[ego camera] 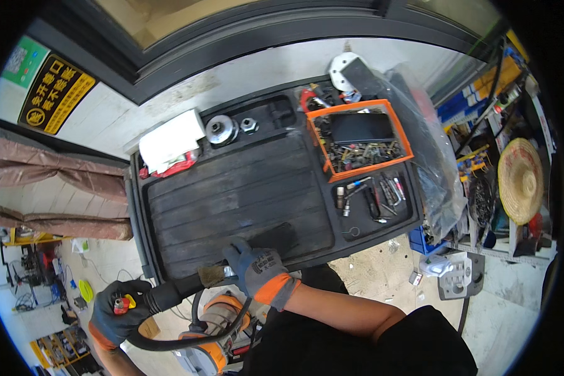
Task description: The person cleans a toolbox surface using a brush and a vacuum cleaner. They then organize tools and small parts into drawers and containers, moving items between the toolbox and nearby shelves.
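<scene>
My left hand (pixel 122 308), in a grey and orange work glove, is closed around the black nozzle end of a vacuum hose (pixel 176 292). A small red and yellow part (pixel 123 304) shows among its fingers; what it is I cannot tell. In the same kind of glove, my right hand (pixel 258 270) grips a brush (pixel 211 276) with tan bristles and a shiny metal ferrule. The bristles meet the nozzle's mouth at the front edge of a black workbench tray top (pixel 235 202). The brush handle is mostly hidden by the hand.
An orange bin (pixel 326 171) of small hardware holds a dark flat device (pixel 362 128). Several small tools (pixel 371 199) lie in the right compartment. Metal filter-wrench cups (pixel 222 130) and white paper (pixel 171 141) sit at the back. Below stands an orange-grey vacuum cleaner (pixel 216 324).
</scene>
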`<move>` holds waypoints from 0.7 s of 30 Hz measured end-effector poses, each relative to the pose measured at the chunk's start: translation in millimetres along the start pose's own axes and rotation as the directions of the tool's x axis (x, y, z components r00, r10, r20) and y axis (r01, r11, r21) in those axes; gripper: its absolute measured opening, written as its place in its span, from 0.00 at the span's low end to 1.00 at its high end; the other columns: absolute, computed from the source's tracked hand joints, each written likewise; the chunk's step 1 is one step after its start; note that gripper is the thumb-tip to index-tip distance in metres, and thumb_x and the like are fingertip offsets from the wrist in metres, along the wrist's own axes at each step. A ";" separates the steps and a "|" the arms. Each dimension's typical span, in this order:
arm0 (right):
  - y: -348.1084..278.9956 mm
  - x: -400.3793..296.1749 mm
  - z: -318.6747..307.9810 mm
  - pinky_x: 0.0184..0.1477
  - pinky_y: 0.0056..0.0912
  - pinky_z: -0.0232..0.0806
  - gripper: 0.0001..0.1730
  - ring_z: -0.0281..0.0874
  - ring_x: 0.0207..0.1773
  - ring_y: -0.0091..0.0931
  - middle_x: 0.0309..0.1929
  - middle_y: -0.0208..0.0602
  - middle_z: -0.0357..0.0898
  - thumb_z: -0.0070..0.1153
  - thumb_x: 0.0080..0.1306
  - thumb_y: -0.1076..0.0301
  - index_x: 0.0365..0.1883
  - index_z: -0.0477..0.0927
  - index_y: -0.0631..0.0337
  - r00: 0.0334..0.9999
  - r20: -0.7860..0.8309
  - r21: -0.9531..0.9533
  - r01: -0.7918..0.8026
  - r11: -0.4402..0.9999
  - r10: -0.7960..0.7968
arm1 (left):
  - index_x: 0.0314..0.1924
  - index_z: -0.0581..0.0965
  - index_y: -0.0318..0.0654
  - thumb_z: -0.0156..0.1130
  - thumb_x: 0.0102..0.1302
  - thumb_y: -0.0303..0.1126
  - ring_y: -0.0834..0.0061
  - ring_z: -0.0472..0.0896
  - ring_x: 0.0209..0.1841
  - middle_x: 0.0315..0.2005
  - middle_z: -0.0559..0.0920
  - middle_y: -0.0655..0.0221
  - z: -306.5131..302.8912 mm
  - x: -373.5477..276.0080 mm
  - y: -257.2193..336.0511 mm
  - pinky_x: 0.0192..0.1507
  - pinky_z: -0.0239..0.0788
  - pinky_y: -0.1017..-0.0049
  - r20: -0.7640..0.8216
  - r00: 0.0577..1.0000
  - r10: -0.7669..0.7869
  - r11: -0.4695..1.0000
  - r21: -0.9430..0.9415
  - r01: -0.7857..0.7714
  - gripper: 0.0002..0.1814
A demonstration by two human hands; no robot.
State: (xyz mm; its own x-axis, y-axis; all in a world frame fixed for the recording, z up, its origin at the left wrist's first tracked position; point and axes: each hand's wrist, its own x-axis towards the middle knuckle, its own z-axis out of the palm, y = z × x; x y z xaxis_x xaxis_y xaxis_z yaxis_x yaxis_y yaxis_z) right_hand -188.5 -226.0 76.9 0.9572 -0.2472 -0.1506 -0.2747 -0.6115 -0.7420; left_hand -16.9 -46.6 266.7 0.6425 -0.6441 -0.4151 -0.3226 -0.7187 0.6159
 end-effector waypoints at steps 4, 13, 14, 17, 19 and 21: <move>-42.9 37.9 64.4 0.31 0.44 0.75 0.27 0.83 0.33 0.41 0.59 0.57 0.72 0.48 0.65 0.68 0.64 0.67 0.64 0.978 -0.071 0.044 0.198 0.979 -0.194 | 0.41 0.81 0.31 0.76 0.47 0.28 0.77 0.80 0.35 0.33 0.84 0.66 -52.5 -35.5 -4.9 0.39 0.74 0.75 -0.209 0.967 -0.143 0.989 0.007 0.148 0.20; -32.4 7.3 36.4 0.40 0.44 0.77 0.21 0.83 0.40 0.45 0.61 0.56 0.68 0.48 0.67 0.68 0.58 0.69 0.62 0.992 0.032 0.176 0.112 0.978 -0.119 | 0.39 0.82 0.31 0.79 0.46 0.30 0.74 0.83 0.35 0.34 0.86 0.61 -47.0 -28.3 -30.9 0.40 0.75 0.75 -0.010 0.999 -0.045 0.978 0.203 0.046 0.21; -15.8 -6.7 14.3 0.41 0.44 0.77 0.23 0.83 0.41 0.46 0.65 0.57 0.63 0.51 0.67 0.67 0.60 0.68 0.62 0.990 0.133 0.122 0.037 0.992 -0.053 | 0.40 0.82 0.30 0.79 0.45 0.30 0.74 0.83 0.35 0.35 0.86 0.60 -31.6 -21.7 -17.3 0.41 0.75 0.75 0.056 0.998 -0.031 0.991 0.134 0.023 0.21; 2.1 -30.8 -20.9 0.41 0.45 0.77 0.23 0.83 0.41 0.46 0.62 0.58 0.65 0.52 0.65 0.69 0.59 0.68 0.62 0.994 0.072 0.132 -0.092 0.987 0.083 | 0.39 0.81 0.30 0.79 0.44 0.31 0.73 0.84 0.35 0.35 0.86 0.59 -11.3 -2.8 18.1 0.40 0.75 0.75 0.144 0.984 0.103 0.988 0.099 -0.118 0.22; -14.7 -23.5 -24.6 0.39 0.45 0.77 0.26 0.83 0.39 0.45 0.59 0.55 0.67 0.57 0.61 0.68 0.58 0.68 0.62 0.999 0.025 0.111 -0.046 0.993 0.044 | 0.38 0.81 0.30 0.79 0.42 0.30 0.74 0.83 0.34 0.34 0.85 0.59 -18.5 -8.7 34.4 0.39 0.74 0.75 0.076 0.995 0.058 0.979 0.190 -0.072 0.22; -20.4 -7.5 -5.5 0.40 0.44 0.76 0.29 0.83 0.38 0.45 0.59 0.50 0.68 0.61 0.60 0.64 0.58 0.68 0.59 1.000 -0.030 0.086 0.011 0.996 -0.008 | 0.38 0.82 0.33 0.80 0.44 0.31 0.75 0.82 0.32 0.32 0.86 0.63 -34.9 -0.5 44.7 0.38 0.74 0.74 0.045 0.994 0.103 0.958 0.265 -0.111 0.21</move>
State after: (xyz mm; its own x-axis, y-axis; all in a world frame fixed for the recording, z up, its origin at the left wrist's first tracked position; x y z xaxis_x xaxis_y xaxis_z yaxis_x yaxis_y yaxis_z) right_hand -190.5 -215.9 96.7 0.9563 -0.2645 -0.1249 -0.2554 -0.5470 -0.7972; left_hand -7.4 -69.3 317.8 0.5739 -0.7257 -0.3795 -0.5642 -0.6863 0.4590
